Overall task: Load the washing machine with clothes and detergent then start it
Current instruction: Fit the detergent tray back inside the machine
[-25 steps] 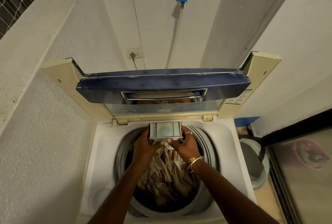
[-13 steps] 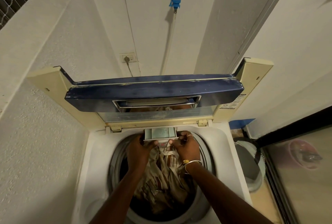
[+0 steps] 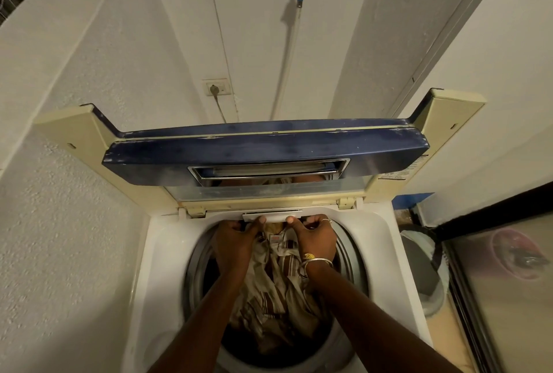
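The detergent drawer (image 3: 270, 217) sits in its slot at the back rim of the washing machine (image 3: 155, 253), just ahead of both hands' fingertips. Its long axis runs left to right and its white front face points back toward the person. It is almost flush with the rim.

The only writing is a printed label (image 3: 395, 175) on the raised lid (image 3: 263, 148), up and to the right of the right hand, and it is too small to read.

Both arms reach forward over the tub, wrists side by side and knuckles up. The left hand (image 3: 236, 241) presses its thumb tip on the left part of the drawer front, with its other fingers curled in at that end. The right hand (image 3: 314, 238) mirrors it at the right end, thumb on the front and fingers curled. It wears a ring (image 3: 326, 220), with a bracelet (image 3: 315, 262) at the wrist. Striped brown and cream clothes (image 3: 278, 288) lie in the drum directly beneath both hands and between the forearms.
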{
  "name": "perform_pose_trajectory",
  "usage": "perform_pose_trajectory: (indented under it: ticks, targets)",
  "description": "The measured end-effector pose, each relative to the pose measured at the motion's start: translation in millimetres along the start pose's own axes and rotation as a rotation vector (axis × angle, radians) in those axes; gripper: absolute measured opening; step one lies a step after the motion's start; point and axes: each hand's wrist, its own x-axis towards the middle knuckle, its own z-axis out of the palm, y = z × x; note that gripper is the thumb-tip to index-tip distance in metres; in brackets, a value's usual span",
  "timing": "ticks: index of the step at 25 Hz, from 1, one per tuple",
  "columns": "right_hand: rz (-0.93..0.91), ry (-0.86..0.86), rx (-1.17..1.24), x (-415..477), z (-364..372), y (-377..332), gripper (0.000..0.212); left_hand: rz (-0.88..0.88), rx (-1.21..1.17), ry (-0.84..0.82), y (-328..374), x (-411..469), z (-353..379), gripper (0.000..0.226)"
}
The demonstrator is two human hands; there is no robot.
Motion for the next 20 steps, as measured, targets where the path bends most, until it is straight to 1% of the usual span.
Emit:
perform_pose_trajectory:
  ticks: [2, 5, 9, 12, 15, 17, 20]
  targets:
    - [0.050, 0.013, 0.071, 0.6, 5.0, 0.6, 0.041, -0.023, -0.030, 0.014, -3.6, 3.2, 3.8, 0.054]
    - [0.101, 0.027, 0.174, 1.3, 12.4, 1.4, 0.038, -0.072, -0.048, 0.042, -4.7, 6.1, 11.4, 0.049]
    - [0.166, -0.016, 0.223, 5.7, 16.7, 2.0, 0.038, -0.112, -0.077, 0.065, 0.0, 3.7, 16.6, 0.053]
    - [0.181, -0.044, 0.210, 7.0, 14.4, 2.4, 0.043, -0.134, -0.046, 0.059, 3.8, 0.7, 14.7, 0.056]
    - [0.181, -0.081, 0.188, 3.7, 9.4, 2.5, 0.047, -0.083, -0.029, 0.014, -0.5, -1.3, 10.1, 0.067]
    - [0.131, -0.102, 0.150, -1.5, 4.0, 2.2, 0.042, -0.065, 0.010, -0.014, -3.4, -6.2, 6.4, 0.064]
    - [0.051, -0.151, 0.080, -16.9, -10.2, 1.3, 0.029, 0.054, 0.197, -0.079, -6.7, -17.5, -4.6, 0.057]
